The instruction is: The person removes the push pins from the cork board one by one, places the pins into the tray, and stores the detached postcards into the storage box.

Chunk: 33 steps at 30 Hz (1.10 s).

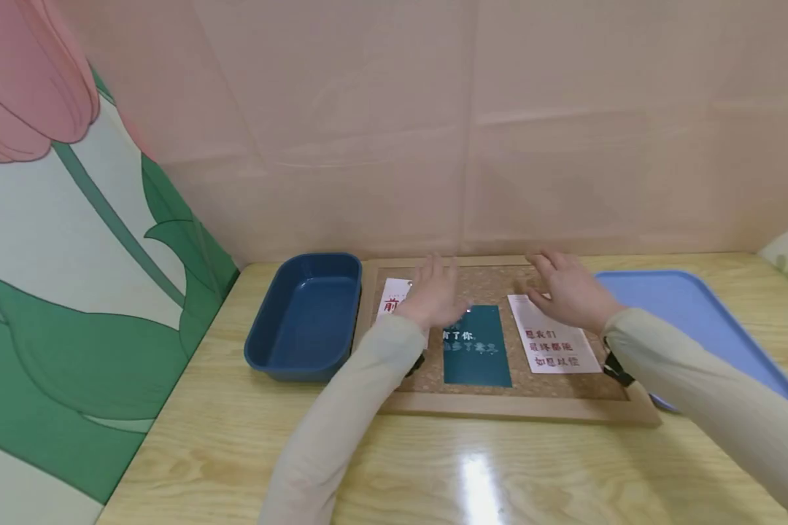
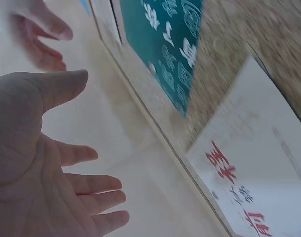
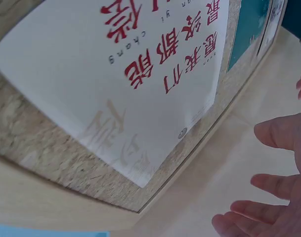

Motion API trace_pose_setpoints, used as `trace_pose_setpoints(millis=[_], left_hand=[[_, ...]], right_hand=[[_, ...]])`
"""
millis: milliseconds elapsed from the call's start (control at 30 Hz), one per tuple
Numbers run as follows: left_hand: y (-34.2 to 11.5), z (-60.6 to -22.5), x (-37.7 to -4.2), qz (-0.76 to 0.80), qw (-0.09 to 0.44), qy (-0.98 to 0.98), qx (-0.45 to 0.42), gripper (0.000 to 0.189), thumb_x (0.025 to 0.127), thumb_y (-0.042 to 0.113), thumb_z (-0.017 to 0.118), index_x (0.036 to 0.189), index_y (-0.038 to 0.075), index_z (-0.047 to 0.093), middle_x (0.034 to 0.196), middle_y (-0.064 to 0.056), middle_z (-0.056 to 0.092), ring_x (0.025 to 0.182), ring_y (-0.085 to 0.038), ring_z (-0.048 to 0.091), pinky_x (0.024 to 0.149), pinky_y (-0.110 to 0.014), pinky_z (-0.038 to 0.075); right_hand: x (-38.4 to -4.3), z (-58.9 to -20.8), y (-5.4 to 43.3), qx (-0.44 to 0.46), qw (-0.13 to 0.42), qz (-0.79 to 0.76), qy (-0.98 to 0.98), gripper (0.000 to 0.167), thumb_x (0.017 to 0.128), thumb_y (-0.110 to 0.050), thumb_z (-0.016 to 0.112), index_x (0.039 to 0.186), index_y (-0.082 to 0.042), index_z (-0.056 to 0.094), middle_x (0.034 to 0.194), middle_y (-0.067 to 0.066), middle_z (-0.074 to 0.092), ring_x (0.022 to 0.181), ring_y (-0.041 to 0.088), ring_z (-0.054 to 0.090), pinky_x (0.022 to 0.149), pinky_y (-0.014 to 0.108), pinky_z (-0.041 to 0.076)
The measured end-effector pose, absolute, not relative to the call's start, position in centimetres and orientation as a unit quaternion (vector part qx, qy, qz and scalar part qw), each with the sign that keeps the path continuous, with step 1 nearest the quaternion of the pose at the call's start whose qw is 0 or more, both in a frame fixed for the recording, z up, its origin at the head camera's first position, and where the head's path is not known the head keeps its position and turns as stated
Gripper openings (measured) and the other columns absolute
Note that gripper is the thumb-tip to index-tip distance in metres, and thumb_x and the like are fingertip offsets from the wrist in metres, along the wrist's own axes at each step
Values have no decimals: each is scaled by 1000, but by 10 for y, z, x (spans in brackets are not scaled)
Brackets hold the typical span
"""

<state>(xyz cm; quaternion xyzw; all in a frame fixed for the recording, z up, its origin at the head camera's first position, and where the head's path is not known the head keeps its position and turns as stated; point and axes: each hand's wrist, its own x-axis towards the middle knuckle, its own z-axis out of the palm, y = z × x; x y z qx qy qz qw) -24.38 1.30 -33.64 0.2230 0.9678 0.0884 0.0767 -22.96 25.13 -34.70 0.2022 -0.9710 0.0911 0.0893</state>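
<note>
Both hands hover over a wood-framed cork board, holding nothing. My left hand is above the board's left half, its fingers extended, between a white card with red writing and a dark green card with white writing. Over the upper part of another white card is my right hand, palm turned inward with fingers loosely extended. A round silver pin shows in the left white card, and one more pin in the right white card. My hands hide parts of the cards.
A deep blue bin stands left of the board. On the right, a light blue tray lies partly behind my right forearm. The wooden table meets a covered wall just behind the board.
</note>
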Motion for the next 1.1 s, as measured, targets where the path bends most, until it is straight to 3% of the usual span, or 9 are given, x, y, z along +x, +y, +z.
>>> trace_pose_setpoints(millis=[200,433,733,900,1100], left_hand=[[26,-337,-240,46,72,964,251,72,98,44,47,152,5,21,159,-22,12,148,-33,7,120,-43,10],[42,-340,-235,-40,51,956,285,67,97,48,47,147,5,34,149,-15,35,140,-28,29,116,-41,23],[56,-340,-227,-55,76,945,313,58,99,46,44,145,10,42,153,-11,36,144,-25,26,118,-37,19],[62,-341,-224,-54,83,939,330,50,99,42,46,139,12,49,148,-10,42,141,-25,33,116,-36,26],[70,-345,-218,-59,84,934,342,57,97,43,49,143,9,44,145,-9,45,136,-23,39,113,-34,31]], right_hand=[[-228,-350,256,218,99,85,-967,54,90,-15,63,132,12,44,129,36,45,120,51,43,100,62,36],[-224,-351,260,221,76,72,-970,49,88,-12,64,129,11,50,124,34,49,115,48,48,93,58,44],[-224,-353,265,230,71,70,-968,43,88,-11,65,123,12,55,118,31,55,108,45,54,89,56,47],[-225,-355,268,236,80,76,-965,38,86,-9,65,118,11,58,112,30,58,105,43,55,87,55,48],[-225,-360,271,243,81,67,-964,36,85,-8,65,115,12,59,108,29,59,100,42,56,84,54,49]])
